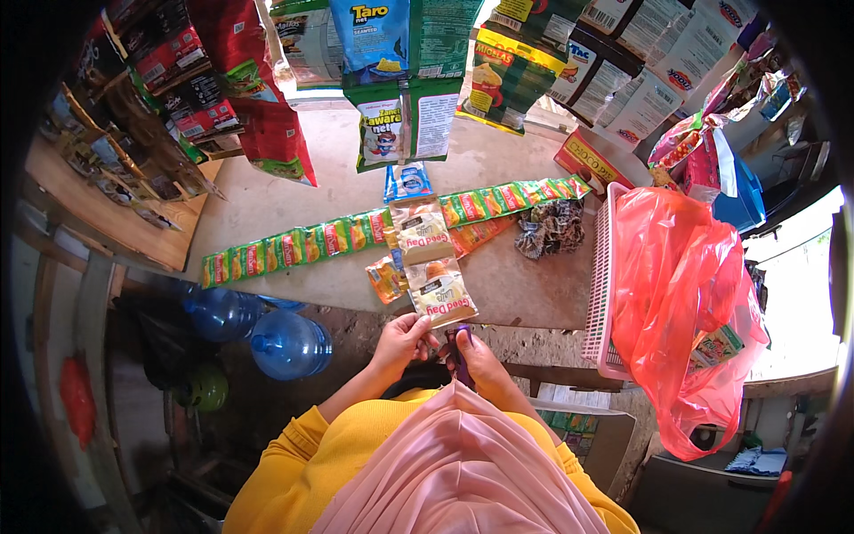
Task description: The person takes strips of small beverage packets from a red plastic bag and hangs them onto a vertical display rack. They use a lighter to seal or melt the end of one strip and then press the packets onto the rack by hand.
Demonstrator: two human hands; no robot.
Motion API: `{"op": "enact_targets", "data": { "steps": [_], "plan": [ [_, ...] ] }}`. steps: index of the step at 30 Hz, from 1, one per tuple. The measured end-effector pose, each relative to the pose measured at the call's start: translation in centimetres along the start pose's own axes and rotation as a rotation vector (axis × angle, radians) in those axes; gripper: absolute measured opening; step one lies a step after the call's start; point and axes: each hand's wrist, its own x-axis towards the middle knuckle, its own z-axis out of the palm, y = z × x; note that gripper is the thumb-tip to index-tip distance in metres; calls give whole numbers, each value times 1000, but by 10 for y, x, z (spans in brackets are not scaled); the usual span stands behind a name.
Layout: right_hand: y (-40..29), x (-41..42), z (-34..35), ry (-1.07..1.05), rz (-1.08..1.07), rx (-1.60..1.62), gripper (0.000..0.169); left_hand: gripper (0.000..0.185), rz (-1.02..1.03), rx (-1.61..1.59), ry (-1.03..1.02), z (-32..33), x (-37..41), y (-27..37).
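My left hand (403, 344) pinches the near edge of a strip of Good Day coffee sachets (434, 270), its printing upside down to me. Just to the right, my right hand (470, 357) grips a purple and black tool (460, 354), partly hidden by the fingers; its exact kind is unclear. The coffee strip lies across a long green strip of NutriSari drink sachets (290, 250) on the table (520, 290). Beneath and beside them are orange sachets (385, 279) and a blue sachet (408, 181). A crumpled patterned cloth (550, 228) rests at the right end of the green strip.
Snack packets (380, 40) hang over the table's far side. At right, a pink plastic basket (602, 287) holds a red plastic bag (674, 267), with a Choco Pie box (592, 160) behind. Large blue water bottles (291, 344) stand below the table at left.
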Motion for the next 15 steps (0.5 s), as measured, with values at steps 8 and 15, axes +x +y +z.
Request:
{"op": "enact_targets", "data": {
  "steps": [8,15],
  "plan": [
    [-7,8,8,-28,41,-22,44,22,-13,1,-10,2,-1,3],
    [-11,10,17,-73,-38,113,38,23,10,41,24,1,-1,1]
  ]
}}
